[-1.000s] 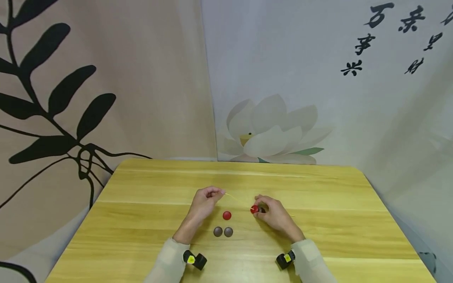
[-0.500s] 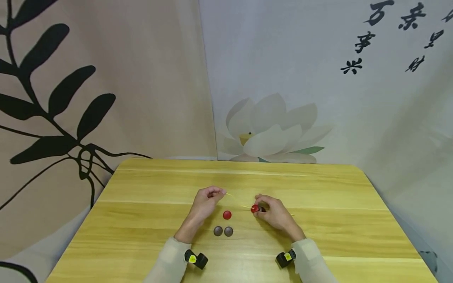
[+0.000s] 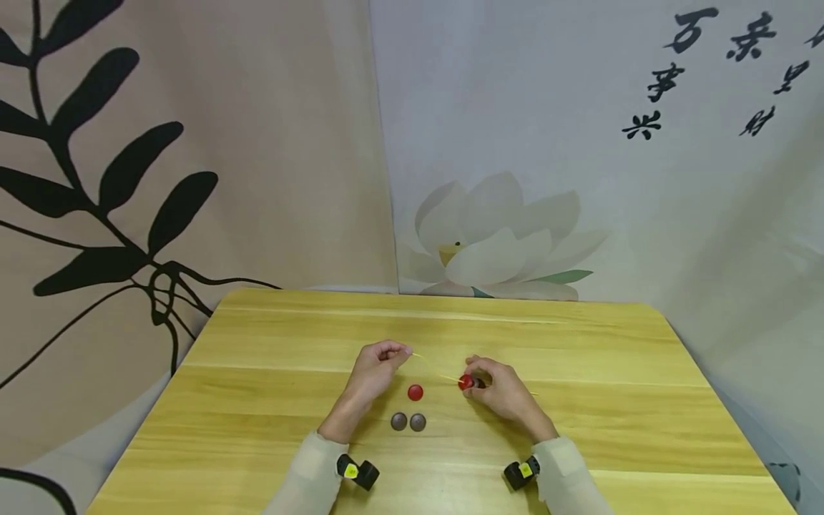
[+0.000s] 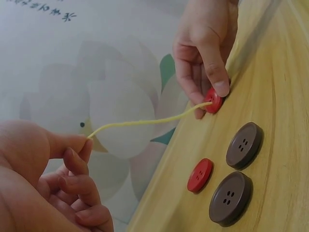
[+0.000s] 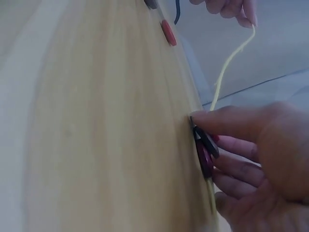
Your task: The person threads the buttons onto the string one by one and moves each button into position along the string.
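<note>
My left hand (image 3: pixel 376 366) pinches one end of a yellow string (image 4: pixel 145 122) between thumb and index finger. The string crosses in a slack curve to a red button (image 4: pixel 212 100) and goes in through its face. Thumb and fingers of my right hand (image 3: pixel 505 392) hold that button by its edge. Behind it in the same grip sit more buttons, a dark one (image 5: pixel 206 141) among them, and the string comes out past them below. On the table between the hands lie a loose red button (image 4: pixel 200 175) and two larger brown four-hole buttons (image 4: pixel 231 199), all flat.
The wooden table (image 3: pixel 270 422) extends to a far edge in front of a pale fabric backdrop (image 3: pixel 515 107) printed with a flower, leaves and characters. Black cameras with yellow marks are strapped at both wrists, by light sleeves (image 3: pixel 305 476).
More of the yellow string shows to the left of the held red button than one second ago. Both hands keep nearly the same place, and the loose buttons lie as before.
</note>
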Demonstrator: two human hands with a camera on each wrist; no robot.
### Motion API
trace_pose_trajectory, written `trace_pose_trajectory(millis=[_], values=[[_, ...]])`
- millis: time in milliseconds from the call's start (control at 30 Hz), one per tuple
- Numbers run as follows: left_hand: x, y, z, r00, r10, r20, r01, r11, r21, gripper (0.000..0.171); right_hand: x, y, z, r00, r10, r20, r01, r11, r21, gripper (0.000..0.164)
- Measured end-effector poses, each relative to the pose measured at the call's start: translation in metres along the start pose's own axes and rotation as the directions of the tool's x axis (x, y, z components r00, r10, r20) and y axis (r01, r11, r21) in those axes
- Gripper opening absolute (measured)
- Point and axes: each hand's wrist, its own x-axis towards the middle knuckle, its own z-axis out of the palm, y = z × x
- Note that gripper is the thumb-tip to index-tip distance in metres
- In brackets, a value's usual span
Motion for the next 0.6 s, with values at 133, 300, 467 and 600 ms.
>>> trace_pose_trajectory(millis=[133, 300, 467, 600], values=[[-0.003, 0.002, 0.000, 1.000, 0.008, 0.005, -0.008, 1.000, 0.003, 0.020, 0.000, -0.003, 0.002, 1.000, -0.018, 0.011, 0.019, 0.999, -0.035, 0.026], [-0.005, 0.002, 0.003, 1.000, 0.013, 0.018, -0.013, 1.000, -0.004, 0.022, -0.002, -0.014, 0.006, 0.997, -0.074, 0.017, 0.074, 0.997, -0.017, 0.031], [-0.005, 0.002, 0.006, 0.999, 0.018, 0.035, -0.018, 1.000, -0.002, 0.022, -0.004, -0.034, 0.013, 0.991, -0.128, 0.030, 0.126, 0.990, 0.066, 0.038], [-0.002, 0.002, 0.008, 0.999, 0.022, 0.048, -0.021, 1.000, -0.007, 0.021, -0.002, -0.049, 0.017, 0.988, -0.150, 0.029, 0.145, 0.981, 0.128, 0.042]])
